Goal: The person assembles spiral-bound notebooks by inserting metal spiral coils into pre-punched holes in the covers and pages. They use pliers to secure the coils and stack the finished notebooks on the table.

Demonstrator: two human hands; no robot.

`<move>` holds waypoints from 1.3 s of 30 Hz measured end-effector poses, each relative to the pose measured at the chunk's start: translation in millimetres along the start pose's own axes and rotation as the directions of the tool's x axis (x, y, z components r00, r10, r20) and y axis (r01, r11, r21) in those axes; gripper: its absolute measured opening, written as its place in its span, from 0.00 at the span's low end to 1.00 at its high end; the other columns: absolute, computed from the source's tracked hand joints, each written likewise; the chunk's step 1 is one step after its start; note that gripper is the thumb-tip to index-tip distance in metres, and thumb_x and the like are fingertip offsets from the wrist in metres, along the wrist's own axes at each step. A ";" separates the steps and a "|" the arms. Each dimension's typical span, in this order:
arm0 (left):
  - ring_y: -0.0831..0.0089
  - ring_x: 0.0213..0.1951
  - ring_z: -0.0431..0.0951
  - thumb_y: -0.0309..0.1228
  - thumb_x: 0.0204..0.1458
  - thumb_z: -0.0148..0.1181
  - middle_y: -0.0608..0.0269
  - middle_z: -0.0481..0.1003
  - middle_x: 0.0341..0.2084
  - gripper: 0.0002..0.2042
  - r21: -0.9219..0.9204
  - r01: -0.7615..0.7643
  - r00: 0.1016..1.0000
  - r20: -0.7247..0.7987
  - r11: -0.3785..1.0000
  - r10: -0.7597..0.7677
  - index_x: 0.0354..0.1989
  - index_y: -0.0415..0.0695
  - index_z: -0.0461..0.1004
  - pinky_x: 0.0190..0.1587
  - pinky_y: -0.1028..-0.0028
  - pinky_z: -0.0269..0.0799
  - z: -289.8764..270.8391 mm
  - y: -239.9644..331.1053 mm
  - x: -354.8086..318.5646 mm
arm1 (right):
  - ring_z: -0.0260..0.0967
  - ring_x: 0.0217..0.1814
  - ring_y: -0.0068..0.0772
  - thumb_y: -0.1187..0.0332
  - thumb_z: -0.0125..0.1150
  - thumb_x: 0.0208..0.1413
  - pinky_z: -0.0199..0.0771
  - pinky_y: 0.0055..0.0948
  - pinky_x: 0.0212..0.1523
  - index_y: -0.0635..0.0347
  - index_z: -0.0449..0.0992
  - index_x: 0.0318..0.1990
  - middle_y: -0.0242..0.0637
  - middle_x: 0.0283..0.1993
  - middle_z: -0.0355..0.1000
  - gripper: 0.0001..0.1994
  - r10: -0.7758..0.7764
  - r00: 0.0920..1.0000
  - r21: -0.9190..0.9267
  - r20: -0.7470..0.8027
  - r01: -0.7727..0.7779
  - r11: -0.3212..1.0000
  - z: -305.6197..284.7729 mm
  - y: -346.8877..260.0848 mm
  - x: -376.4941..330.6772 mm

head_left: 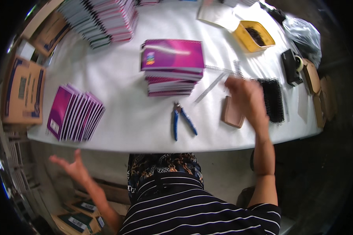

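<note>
My left hand [73, 169] hangs in the air off the table's front edge with its fingers spread, holding nothing. A leaning row of purple notebooks [76, 113] stands on the table just beyond it. My right hand [247, 98] is over the right side of the table, smeared by motion, so its grip cannot be made out. Loose binding coils [211, 88] lie by its fingertips. Partly under it is a flat tan rounded case [231, 113]. A pile of purple notebooks [172, 55] rises mid-table. Nearer me lie blue-handled cutting pliers [176, 113], jaws away from me.
Tall stacks of notebooks [102, 19] stand at the far left, with cardboard boxes [24, 92] along the left side. On the right are black coils [273, 100], a yellow tub [243, 39] with dark bits, a tape dispenser [292, 66] and a clear plastic bag [305, 33].
</note>
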State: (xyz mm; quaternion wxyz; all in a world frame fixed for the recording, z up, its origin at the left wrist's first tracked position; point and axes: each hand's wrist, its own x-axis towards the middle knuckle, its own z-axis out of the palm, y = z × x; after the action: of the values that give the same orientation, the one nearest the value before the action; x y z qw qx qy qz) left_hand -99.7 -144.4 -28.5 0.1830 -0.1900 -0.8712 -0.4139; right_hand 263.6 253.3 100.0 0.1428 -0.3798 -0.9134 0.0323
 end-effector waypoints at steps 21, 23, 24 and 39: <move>0.36 0.69 0.42 0.40 0.36 0.76 0.40 0.49 0.68 0.57 0.078 0.028 0.985 0.170 0.997 -0.041 0.71 0.41 0.41 0.66 0.40 0.44 46.8 -5.1 25.7 | 0.59 0.62 0.46 0.72 0.61 0.49 0.56 0.48 0.65 0.62 0.68 0.48 0.47 0.56 0.62 0.18 -0.626 0.762 0.167 0.169 0.604 0.780 114.4 -159.5 -37.1; 0.36 0.69 0.43 0.40 0.36 0.76 0.39 0.49 0.68 0.57 0.080 0.010 0.991 0.129 0.997 -0.021 0.71 0.41 0.40 0.66 0.41 0.45 46.0 0.8 25.6 | 0.58 0.63 0.46 0.73 0.62 0.49 0.56 0.48 0.66 0.60 0.67 0.54 0.46 0.58 0.61 0.23 -0.642 0.752 0.163 0.154 0.621 0.767 120.9 -150.4 -34.8; 0.36 0.69 0.43 0.40 0.36 0.76 0.39 0.48 0.68 0.57 0.081 0.001 0.994 0.109 0.997 -0.010 0.71 0.41 0.40 0.66 0.41 0.46 46.2 5.6 23.5 | 0.59 0.62 0.46 0.73 0.63 0.49 0.57 0.48 0.65 0.59 0.65 0.56 0.46 0.58 0.61 0.25 -0.683 0.713 0.120 0.156 0.673 0.730 124.8 -148.2 -32.8; 0.34 0.68 0.44 0.45 0.30 0.79 0.32 0.44 0.67 0.61 0.075 -0.046 0.995 -0.080 0.996 0.052 0.69 0.37 0.40 0.64 0.42 0.48 61.1 52.8 -2.0 | 0.69 0.37 0.30 0.61 0.54 0.63 0.70 0.31 0.40 0.71 0.72 0.45 0.39 0.36 0.72 0.17 -0.289 0.887 0.908 0.361 -0.263 0.326 169.9 -245.5 147.1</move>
State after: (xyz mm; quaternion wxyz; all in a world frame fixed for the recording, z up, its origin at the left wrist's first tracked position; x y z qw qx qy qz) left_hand -82.3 -65.6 -31.1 0.2355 -0.1871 -0.8728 -0.3845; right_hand -51.6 191.0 13.2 0.1148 -0.1977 -0.7298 0.6443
